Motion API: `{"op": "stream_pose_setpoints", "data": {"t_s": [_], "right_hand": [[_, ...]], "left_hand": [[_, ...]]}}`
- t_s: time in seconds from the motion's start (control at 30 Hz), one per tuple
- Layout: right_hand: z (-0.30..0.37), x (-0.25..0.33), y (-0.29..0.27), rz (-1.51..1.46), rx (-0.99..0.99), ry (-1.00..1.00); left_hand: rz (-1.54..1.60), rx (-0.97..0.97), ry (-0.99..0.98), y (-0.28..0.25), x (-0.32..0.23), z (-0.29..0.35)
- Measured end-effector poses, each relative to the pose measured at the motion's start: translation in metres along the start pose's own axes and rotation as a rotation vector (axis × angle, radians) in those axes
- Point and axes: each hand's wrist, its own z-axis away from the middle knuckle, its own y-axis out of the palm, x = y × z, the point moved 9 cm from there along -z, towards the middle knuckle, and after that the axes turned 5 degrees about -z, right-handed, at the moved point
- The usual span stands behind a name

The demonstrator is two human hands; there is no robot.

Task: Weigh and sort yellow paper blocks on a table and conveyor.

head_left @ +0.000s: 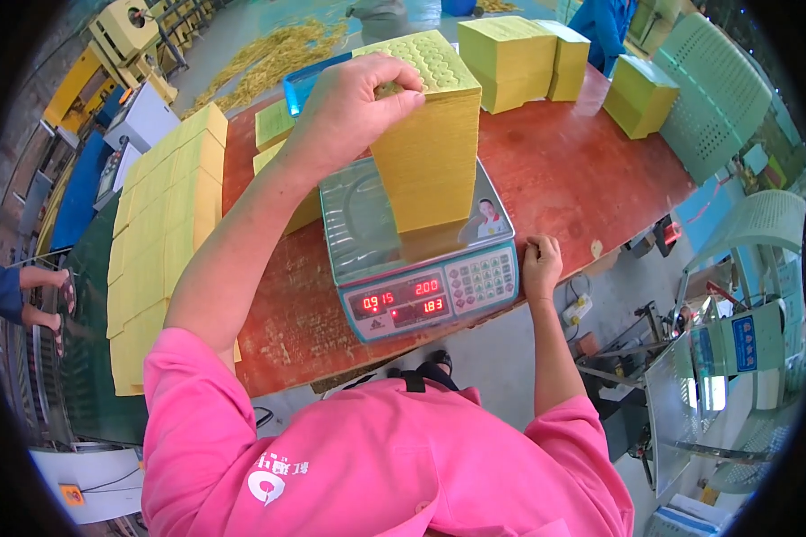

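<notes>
A tall stack of yellow paper with a scalloped pattern punched in its top stands on a digital scale. The scale's red display is lit. At the stack's top left corner, my left hand has its thumb and curled fingers closed on the upper sheets. How many sheets lie in that grip is hidden. My right hand rests at the table's near edge, right of the scale, its fingers curled in with nothing visible in them.
The red table carries more yellow paper stacks at its far side and a single yellow block at the right. Overlapping yellow bundles line the left. A blue tray lies behind my left arm. Green chairs stand right; a person in blue is beyond.
</notes>
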Motion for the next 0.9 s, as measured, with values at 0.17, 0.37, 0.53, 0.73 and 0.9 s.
{"op": "stream_pose_setpoints", "data": {"t_s": [0.17,0.37,0.53,0.73,0.9], "right_hand": [[-0.001,0.001,0.001,0.006,-0.005,0.006],[0.001,0.001,-0.003,-0.004,-0.016,-0.002],[0.004,-0.03,-0.018,-0.408,-0.082,0.304],[0.043,0.15,-0.043,-1.057,0.23,0.444],[0.105,0.245,0.005,-1.417,0.737,0.727]], "left_hand": [[-0.006,-0.024,-0.027,-0.002,0.006,-0.001],[-0.262,-0.145,0.09,-0.004,-0.019,-0.001],[-0.404,-0.374,0.302,-0.027,-0.058,0.025],[-0.37,-0.243,0.513,-0.019,-0.113,0.155],[-0.354,-0.145,0.525,0.017,-0.125,0.239]]}}
